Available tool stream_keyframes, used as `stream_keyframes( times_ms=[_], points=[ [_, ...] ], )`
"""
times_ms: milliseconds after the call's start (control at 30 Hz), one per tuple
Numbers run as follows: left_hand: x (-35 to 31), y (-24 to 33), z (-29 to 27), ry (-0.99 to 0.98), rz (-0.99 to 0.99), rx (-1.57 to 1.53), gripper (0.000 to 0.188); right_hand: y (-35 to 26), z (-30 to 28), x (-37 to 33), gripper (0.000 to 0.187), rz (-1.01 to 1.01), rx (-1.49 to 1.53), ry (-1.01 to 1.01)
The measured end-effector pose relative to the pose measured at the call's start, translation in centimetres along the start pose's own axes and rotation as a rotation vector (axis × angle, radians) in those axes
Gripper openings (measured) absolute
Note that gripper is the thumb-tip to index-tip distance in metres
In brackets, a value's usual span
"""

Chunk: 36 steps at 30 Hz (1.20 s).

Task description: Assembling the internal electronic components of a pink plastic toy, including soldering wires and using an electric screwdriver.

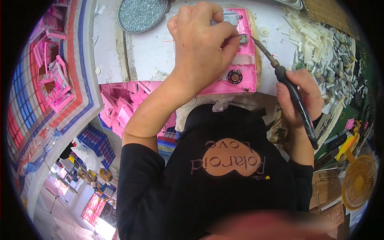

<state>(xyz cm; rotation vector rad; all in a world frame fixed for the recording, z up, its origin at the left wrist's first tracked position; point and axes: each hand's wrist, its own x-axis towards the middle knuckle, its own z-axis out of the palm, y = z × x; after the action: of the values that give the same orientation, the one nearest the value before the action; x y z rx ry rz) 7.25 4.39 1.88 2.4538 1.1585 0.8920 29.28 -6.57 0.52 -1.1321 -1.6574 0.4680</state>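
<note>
A pink plastic housing (250, 82) lies on the bench in front of me, holding a round black speaker (235, 77) and a pale flat strip (243, 60). My left hand (200, 46) rests over its left part, thumb and forefinger pinched beside a small metal part (243, 39). What sits between those fingertips is too small to name. In my right hand (306, 94) is a soldering iron (267, 54) with a black handle, gripped like a pen. Its tip points at the housing's right side, close to the small metal part.
A round dish (142, 16) of small screws stands at the far left. White plastic pieces (308, 34) and grey parts (340, 56) are heaped at the right. Pink housings (120, 110) pile up below the bench's left edge. A yellow fan (359, 182) is at lower right.
</note>
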Motion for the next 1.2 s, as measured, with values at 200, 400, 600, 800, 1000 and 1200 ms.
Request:
stream_keyframes(
  times_ms=[200,400,600,800,1000,1200],
  points=[
    [0.01,0.09,0.02,0.014,0.027,0.009,0.010,-0.10,0.13,0.16,0.034,-0.008,-0.001,-0.019],
    [-0.06,0.06,0.13,0.021,0.024,0.017,0.010,-0.01,0.54,0.36,0.033,-0.006,-0.007,-0.018],
    [-0.04,0.25,0.05,-0.002,-0.007,0.016,0.012,0.12,0.40,0.16,0.031,0.013,-0.005,0.000],
    [-0.01,0.12,0.13,0.014,0.013,0.007,0.012,-0.01,-0.26,-0.28,0.031,0.085,-0.010,-0.028],
    [0.00,0.19,0.12,0.020,0.005,0.000,0.012,0.26,-0.02,-0.33,0.032,0.055,0.000,0.010],
    [0.07,0.24,-0.04,-0.007,-0.003,0.018,0.012,0.28,-0.30,-0.19,0.033,0.029,-0.004,0.001]
  ],
)
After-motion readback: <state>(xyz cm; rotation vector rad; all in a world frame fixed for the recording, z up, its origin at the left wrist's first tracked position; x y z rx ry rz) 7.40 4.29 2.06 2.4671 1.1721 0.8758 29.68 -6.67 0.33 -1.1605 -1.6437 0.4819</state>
